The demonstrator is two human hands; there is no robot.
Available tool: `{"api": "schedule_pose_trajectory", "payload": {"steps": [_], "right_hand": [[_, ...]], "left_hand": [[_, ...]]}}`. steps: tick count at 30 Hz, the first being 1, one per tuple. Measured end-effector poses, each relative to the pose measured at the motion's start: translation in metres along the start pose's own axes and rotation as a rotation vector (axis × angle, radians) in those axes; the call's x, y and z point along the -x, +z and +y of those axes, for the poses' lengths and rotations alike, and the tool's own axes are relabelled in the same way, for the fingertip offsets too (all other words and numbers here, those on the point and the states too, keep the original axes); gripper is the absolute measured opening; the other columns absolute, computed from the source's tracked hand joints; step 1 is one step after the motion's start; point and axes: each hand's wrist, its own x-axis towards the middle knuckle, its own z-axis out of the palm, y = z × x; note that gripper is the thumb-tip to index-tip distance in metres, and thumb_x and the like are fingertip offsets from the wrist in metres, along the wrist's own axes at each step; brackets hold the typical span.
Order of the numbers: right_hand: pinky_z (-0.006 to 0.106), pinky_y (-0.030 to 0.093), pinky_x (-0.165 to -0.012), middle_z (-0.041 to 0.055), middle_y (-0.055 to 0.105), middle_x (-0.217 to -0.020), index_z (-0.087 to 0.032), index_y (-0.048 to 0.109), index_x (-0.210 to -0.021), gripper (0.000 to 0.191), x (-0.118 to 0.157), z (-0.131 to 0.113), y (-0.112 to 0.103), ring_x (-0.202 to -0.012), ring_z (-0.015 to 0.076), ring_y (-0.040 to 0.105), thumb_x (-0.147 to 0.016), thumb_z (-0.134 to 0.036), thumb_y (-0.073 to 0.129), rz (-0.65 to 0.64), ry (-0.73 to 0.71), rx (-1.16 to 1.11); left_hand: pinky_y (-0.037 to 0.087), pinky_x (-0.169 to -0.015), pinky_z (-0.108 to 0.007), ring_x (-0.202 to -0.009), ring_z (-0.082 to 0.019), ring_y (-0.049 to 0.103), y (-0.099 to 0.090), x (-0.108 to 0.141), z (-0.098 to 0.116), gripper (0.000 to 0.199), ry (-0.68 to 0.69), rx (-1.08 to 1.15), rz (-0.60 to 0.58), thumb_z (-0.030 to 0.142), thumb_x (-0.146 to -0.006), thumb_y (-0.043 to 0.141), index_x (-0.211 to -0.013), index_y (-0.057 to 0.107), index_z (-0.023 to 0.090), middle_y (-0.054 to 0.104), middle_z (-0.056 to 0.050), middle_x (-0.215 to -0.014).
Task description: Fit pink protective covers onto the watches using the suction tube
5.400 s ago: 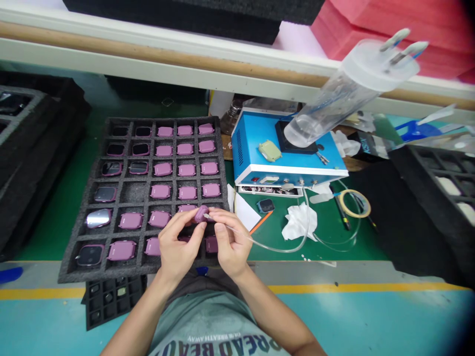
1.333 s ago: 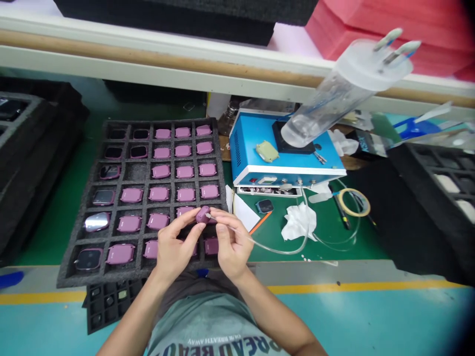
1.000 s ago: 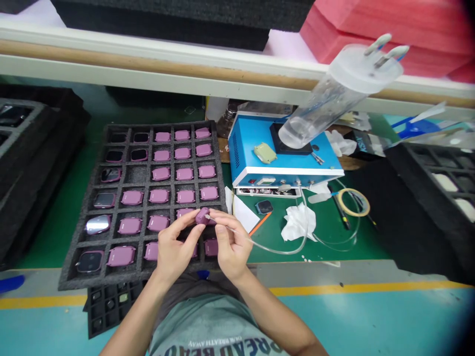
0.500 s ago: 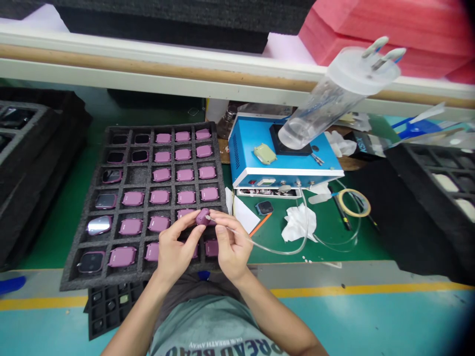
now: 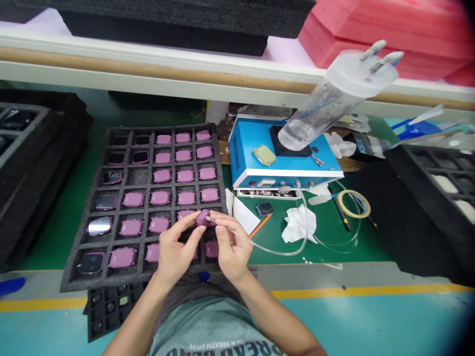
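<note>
At the far left, outside the tray (image 5: 76,249), rises a stack of rough, matt black foam (image 5: 33,193). The tray is thick, grainy foam cut into square pockets. Glossy, dark-faced watches (image 5: 106,201) lie in its left column; smooth purple shells (image 5: 122,257) with rounded corners fill much of the rest. A smaller black tray (image 5: 106,316) lies below its near edge.

Over the tray's near right part, the left hand (image 5: 176,254) pinches the case (image 5: 202,218) between thumb and fingers, tilted up off the foam. The right hand (image 5: 233,247) is closed in a narrow grip on the clear, bendy tube (image 5: 276,252), its fine tip at the case's edge. The step in hand looks like working that tip at the case; it seems to call for a steady case and light, exact pressure. Whether anything passes through the tube, I cannot tell.

Right of the tray, the tube curves up to a boxy blue machine (image 5: 247,136), which bears a pale green shell (image 5: 264,155) and a clear, round cylinder (image 5: 326,111). Before it lie a small watch (image 5: 264,208), a slim orange stick (image 5: 261,226) and crumpled white tissue (image 5: 297,223); farther right, a yellowish tape ring (image 5: 354,215).
</note>
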Motion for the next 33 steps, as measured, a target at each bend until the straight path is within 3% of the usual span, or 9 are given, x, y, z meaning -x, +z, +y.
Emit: {"api": "schedule_pose_trajectory", "payload": {"steps": [9,13,15,17,20,23,25,30,33], "right_hand": [[0.039,0.066,-0.097,0.0081,0.081,-0.108,-0.024,0.076,-0.107,0.017,-0.001,-0.002,0.000,-0.108,0.0203,0.078,-0.102,-0.019,0.061,0.001,-0.005,0.029],[0.042,0.066,-0.098,0.0082,0.081,-0.109,-0.023,0.076,-0.107,0.018,0.003,-0.001,-0.003,-0.108,0.0217,0.078,-0.101,-0.017,0.061,-0.015,-0.025,0.027],[0.043,0.066,-0.098,0.0075,0.081,-0.110,-0.024,0.076,-0.108,0.019,0.006,0.000,-0.005,-0.108,0.0217,0.078,-0.101,-0.016,0.061,-0.012,-0.019,0.015],[0.042,0.067,-0.095,0.0073,0.081,-0.109,-0.024,0.077,-0.107,0.018,0.010,0.001,-0.006,-0.106,0.0217,0.079,-0.100,-0.016,0.062,-0.004,0.011,0.017],[0.039,0.069,-0.091,0.0073,0.081,-0.106,-0.023,0.077,-0.105,0.015,0.013,0.001,-0.006,-0.102,0.0211,0.080,-0.100,-0.019,0.063,-0.002,0.049,0.031],[0.036,0.070,-0.087,0.0077,0.082,-0.103,-0.021,0.078,-0.102,0.014,0.013,-0.002,-0.004,-0.098,0.0207,0.081,-0.100,-0.020,0.065,0.002,0.064,0.037],[0.035,0.070,-0.085,0.0079,0.082,-0.102,-0.021,0.078,-0.102,0.013,0.013,-0.003,-0.003,-0.096,0.0206,0.081,-0.100,-0.021,0.065,0.007,0.070,0.042],[0.034,0.071,-0.081,0.0089,0.082,-0.101,-0.020,0.078,-0.101,0.014,0.012,-0.003,-0.002,-0.094,0.0205,0.081,-0.099,-0.023,0.065,0.005,0.069,0.044],[0.035,0.071,-0.081,0.0091,0.082,-0.100,-0.019,0.078,-0.101,0.014,0.013,-0.002,-0.003,-0.094,0.0215,0.081,-0.099,-0.025,0.066,0.005,0.089,0.066]], "left_hand": [[0.066,-0.091,-0.032,-0.094,-0.022,0.081,0.002,0.004,-0.003,0.030,0.008,-0.044,-0.015,0.029,-0.091,0.077,-0.119,0.079,0.018,0.083,-0.007,-0.109],[0.064,-0.093,-0.035,-0.098,-0.023,0.079,-0.009,0.005,0.000,0.028,0.110,-0.234,-0.002,0.029,-0.097,0.068,-0.123,0.077,0.021,0.082,-0.008,-0.113],[0.062,-0.096,-0.040,-0.104,-0.026,0.077,-0.029,-0.014,0.003,0.031,0.201,-0.407,-0.052,0.027,-0.101,0.058,-0.125,0.076,0.022,0.081,-0.010,-0.117],[0.058,-0.101,-0.046,-0.109,-0.029,0.074,-0.059,-0.048,0.005,0.036,0.250,-0.614,-0.141,0.024,-0.101,0.049,-0.126,0.075,0.022,0.079,-0.012,-0.119],[0.049,-0.109,-0.054,-0.117,-0.035,0.067,-0.111,-0.112,0.000,0.040,0.168,-0.918,-0.263,0.021,-0.098,0.046,-0.127,0.075,0.021,0.077,-0.015,-0.123],[0.048,-0.110,-0.046,-0.120,-0.031,0.067,-0.145,-0.160,-0.013,0.041,0.053,-0.993,-0.571,0.019,-0.096,0.046,-0.126,0.075,0.022,0.076,-0.010,-0.128],[0.047,-0.111,-0.038,-0.123,-0.027,0.067,-0.154,-0.176,-0.020,0.043,0.044,-0.966,-0.684,0.021,-0.094,0.050,-0.131,0.072,0.021,0.073,-0.009,-0.136],[0.045,-0.114,-0.038,-0.129,-0.029,0.066,-0.148,-0.191,-0.027,0.046,0.136,-0.972,-0.390,0.027,-0.094,0.058,-0.138,0.070,0.016,0.071,-0.012,-0.140],[0.047,-0.111,-0.044,-0.126,-0.034,0.068,-0.135,-0.207,-0.033,0.046,0.099,-1.134,-0.392,0.028,-0.096,0.059,-0.140,0.070,0.017,0.074,-0.014,-0.134]]}}
